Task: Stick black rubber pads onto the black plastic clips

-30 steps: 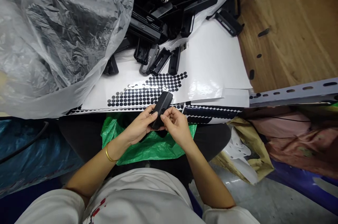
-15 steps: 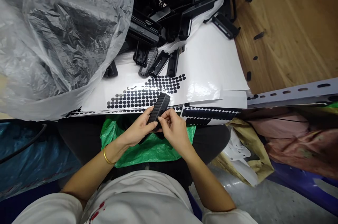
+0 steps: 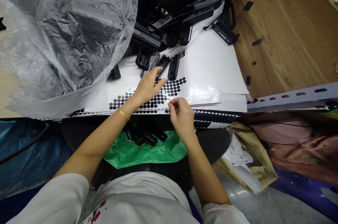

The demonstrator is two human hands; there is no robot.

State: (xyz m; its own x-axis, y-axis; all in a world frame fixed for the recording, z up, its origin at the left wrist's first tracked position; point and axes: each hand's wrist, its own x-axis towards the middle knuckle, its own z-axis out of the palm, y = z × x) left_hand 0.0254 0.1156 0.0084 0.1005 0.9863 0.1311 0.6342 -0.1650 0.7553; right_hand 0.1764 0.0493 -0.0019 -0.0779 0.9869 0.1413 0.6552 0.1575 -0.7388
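Note:
My left hand (image 3: 147,88) stretches over the white sheet of round black stickers (image 3: 161,100), fingers apart. Its fingertips are at a slim black plastic piece (image 3: 165,62); whether they touch it I cannot tell. Another black plastic piece (image 3: 173,67) lies just right of that one. My right hand (image 3: 182,114) hovers by the sheet's front edge with thumb and index finger pinched together. Anything between those fingertips is too small to make out. Below, on the lap, a green bag (image 3: 148,157) holds several glossy black pieces (image 3: 149,138).
A heap of black plastic parts (image 3: 169,9) fills the back middle. Crumpled clear plastic (image 3: 87,33) covers the left. White sheets (image 3: 211,65) lie at right, beside a wooden board (image 3: 285,33) with black bits stuck on it and a slotted metal edge (image 3: 293,95).
The black ribbed piece that both hands held is out of them, and more black pieces show in the green bag. My left hand has moved forward and opened; my right shifted slightly right.

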